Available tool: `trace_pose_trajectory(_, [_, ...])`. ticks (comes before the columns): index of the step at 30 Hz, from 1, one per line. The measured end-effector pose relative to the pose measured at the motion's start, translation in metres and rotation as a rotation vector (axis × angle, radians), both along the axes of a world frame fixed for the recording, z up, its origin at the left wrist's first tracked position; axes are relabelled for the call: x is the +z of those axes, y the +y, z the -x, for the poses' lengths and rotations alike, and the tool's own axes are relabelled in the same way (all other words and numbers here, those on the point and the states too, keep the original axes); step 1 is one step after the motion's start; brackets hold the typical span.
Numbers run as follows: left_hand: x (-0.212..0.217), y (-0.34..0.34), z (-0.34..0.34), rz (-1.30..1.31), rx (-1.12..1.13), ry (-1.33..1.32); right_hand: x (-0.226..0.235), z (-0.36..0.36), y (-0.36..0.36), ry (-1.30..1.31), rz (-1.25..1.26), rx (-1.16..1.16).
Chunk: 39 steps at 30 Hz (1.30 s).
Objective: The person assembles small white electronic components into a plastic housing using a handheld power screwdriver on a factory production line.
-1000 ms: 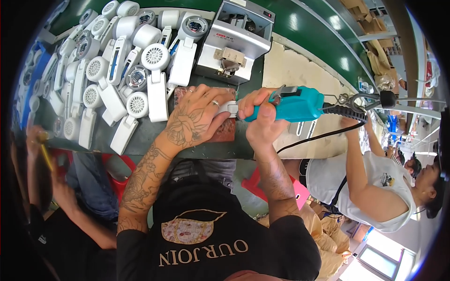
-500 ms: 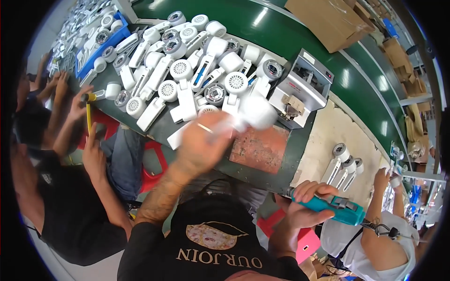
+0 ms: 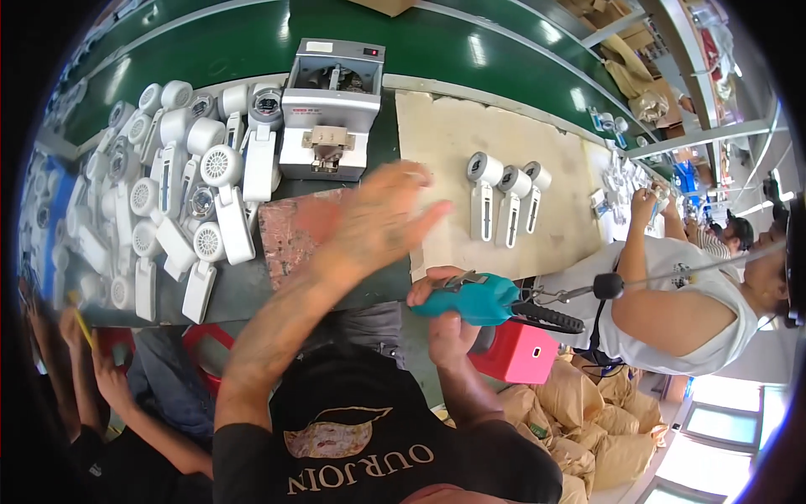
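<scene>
My left hand [image 3: 382, 214] is above the red worn pad [image 3: 285, 248], near its border with the beige sheet [image 3: 453, 118]. Its fingers are stretched out, thumb apart, and I see nothing in it. Wrapped round a teal electric screwdriver [image 3: 477, 300] is my right hand [image 3: 447, 323], by the near edge of the table. The tool's driving tip is hidden. Three white handheld fans [image 3: 509, 202] lie side by side on the beige sheet, right of my left hand. Many more white handheld fans [image 3: 222, 165] are piled on the left.
A grey metal machine [image 3: 332, 109] stands behind the red pad. A green conveyor belt [image 3: 437, 38] runs along the far side. The screwdriver hangs on a cord with a black ball [image 3: 608, 286]. Co-workers sit on both sides, near a pink stool [image 3: 519, 351] and brown sacks [image 3: 588, 412].
The view has swung to the right. My left hand held a blurred white handheld fan before; now it is empty and spread. My right hand keeps its grip on the screwdriver.
</scene>
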<state>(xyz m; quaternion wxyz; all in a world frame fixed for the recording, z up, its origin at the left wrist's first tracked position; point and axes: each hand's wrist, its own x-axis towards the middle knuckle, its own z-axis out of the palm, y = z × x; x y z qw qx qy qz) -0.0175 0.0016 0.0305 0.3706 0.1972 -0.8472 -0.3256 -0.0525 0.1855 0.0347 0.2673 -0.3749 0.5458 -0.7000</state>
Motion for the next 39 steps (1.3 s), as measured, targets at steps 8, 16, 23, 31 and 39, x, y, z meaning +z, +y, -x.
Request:
trace_pose_trajectory(8, [-0.060, 0.035, 0.135, -0.056, -0.010, -0.440, -0.004, 0.006, 0.022, -0.034, 0.023, 0.011])
trace_pose_trajectory(16, [-0.020, 0.008, 0.028, 0.022, -0.084, 0.050, -0.003, 0.021, 0.005, -0.069, 0.037, -0.031])
trace_pose_trajectory(23, [-0.010, -0.010, -0.108, -0.116, 0.002, -0.154, 0.020, 0.012, -0.050, -0.129, 0.034, 0.098])
trace_pose_trajectory(31, [-0.030, -0.026, -0.120, 0.143, 0.130, -0.115, 0.027, -0.004, -0.201, 0.015, 0.320, 0.112])
trace_pose_trajectory(39, [-0.029, -0.025, -0.127, 0.135, 0.074, -0.129, 0.011, -0.005, -0.241, 0.141, 0.318, 0.111])
